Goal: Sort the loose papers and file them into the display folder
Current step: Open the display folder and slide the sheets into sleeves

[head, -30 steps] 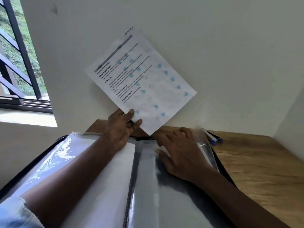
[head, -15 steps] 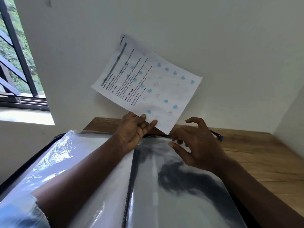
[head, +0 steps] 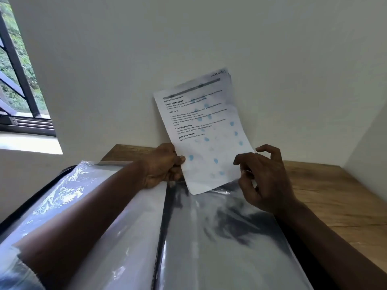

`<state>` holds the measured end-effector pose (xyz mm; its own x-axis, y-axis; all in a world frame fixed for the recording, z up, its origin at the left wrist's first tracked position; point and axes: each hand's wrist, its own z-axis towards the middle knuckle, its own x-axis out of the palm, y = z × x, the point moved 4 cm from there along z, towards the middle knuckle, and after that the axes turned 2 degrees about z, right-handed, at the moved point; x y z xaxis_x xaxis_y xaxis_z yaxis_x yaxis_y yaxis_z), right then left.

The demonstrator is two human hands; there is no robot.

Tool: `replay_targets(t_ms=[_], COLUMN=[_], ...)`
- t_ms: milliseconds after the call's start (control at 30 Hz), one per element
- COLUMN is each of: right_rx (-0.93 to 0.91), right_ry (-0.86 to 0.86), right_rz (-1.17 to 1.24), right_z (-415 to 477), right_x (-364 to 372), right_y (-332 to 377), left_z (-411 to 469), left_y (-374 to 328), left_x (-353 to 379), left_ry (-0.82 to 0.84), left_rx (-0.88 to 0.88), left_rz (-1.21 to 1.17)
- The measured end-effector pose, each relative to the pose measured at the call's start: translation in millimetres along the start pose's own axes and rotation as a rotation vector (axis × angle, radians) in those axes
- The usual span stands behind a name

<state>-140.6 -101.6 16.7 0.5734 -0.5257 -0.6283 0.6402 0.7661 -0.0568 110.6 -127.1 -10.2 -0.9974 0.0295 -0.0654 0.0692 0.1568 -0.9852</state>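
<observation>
Head view: paper (head: 207,132) is being pinched at its lower left edge by the left hand (head: 161,164), above the folder (head: 209,237); right hand (head: 263,178) is being curled at its right edge, grip unclear.

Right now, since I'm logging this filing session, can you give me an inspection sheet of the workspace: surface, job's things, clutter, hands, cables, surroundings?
Surface: wooden table, mostly covered by the folder.
Job's things: display folder lies open with its clear pockets showing; printed sheet is held upright over the far end of the right-hand pocket, its lower corner at the plastic.
Clutter: nothing seen.
Hands: left hand grips the sheet's left edge; right hand has curled fingers at the sheet's right edge, and its grip is unclear.
Cables: nothing seen.
Surroundings: white wall behind the table; barred window at left, with greenery outside.
</observation>
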Motion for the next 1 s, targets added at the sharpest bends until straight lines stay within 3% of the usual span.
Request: replay_targets(t_ms=[233, 433, 567, 667, 733, 800, 867, 933, 1000], right_rx=[0.201, 0.684, 0.989, 1.081, 1.058, 0.979, 0.867, 0.763, 0.682], right_ry=[-0.029, -0.041, -0.007, -0.013, -0.090, -0.147, -0.147, -0.142, -0.146], right_rz=[0.066, 0.289, 0.480, 0.751, 0.818, 0.807, 0.693, 0.582, 0.525], right_z=[-4, -7, -10, -13, -14, -11, -8, -6, -6], right_x=[6, 25, 38, 43, 39, 37, 35, 33, 31], right_y=[-17, -35, -48, -56, -56, -53, -48, -43, -39], left_z=[-5, -13, -17, -15, -13, -20, -39, -57, -54], left_y=[-1, -8, -12, -15, -19, -32, -54, -77, -92], left_x=[-15, -26, -30, -30, -33, -32, -6, 34, 73], left_ry=[0.011, 0.060, 0.009, -0.043, -0.174, -0.394, -0.526, -0.395, -0.151], left_rx=[-0.045, -0.058, -0.031, -0.051, -0.044, 0.103, 0.499, 0.881, 1.006], left_rz=[-0.070, 0.211, 0.267, 0.416, 0.619, 1.033, 1.151, 1.109, 1.236])
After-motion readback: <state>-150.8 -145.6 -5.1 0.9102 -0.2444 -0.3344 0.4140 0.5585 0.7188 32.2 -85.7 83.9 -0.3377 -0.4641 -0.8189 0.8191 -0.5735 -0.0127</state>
